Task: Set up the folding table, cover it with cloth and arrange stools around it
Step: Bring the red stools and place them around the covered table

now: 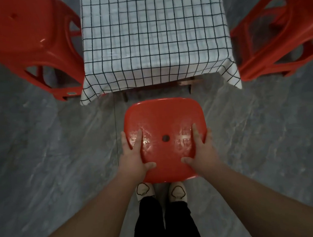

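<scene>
Stool [164, 117] seen from above, just before the worktop's [186, 83] near edge, perhaps lifted off the floor [62, 163]. Grasped at both seat sides: left hand [134, 157] and right hand [201, 150], each grip clasped on it. Checked cloth [152, 34] covering worktop; left stool [28, 44] and right stool [280, 33] flanking.

Under the cloth [152, 34], the desk [186, 82] is showing only a brown strip below the hem. The top edge is cutting off its far end. The left stool [28, 44] and right stool [280, 39] are running out of frame. The seat of the near stool [164, 117] is hiding its legs and the toes of the shoes [143, 189]. Seat markings are too small to read.
</scene>
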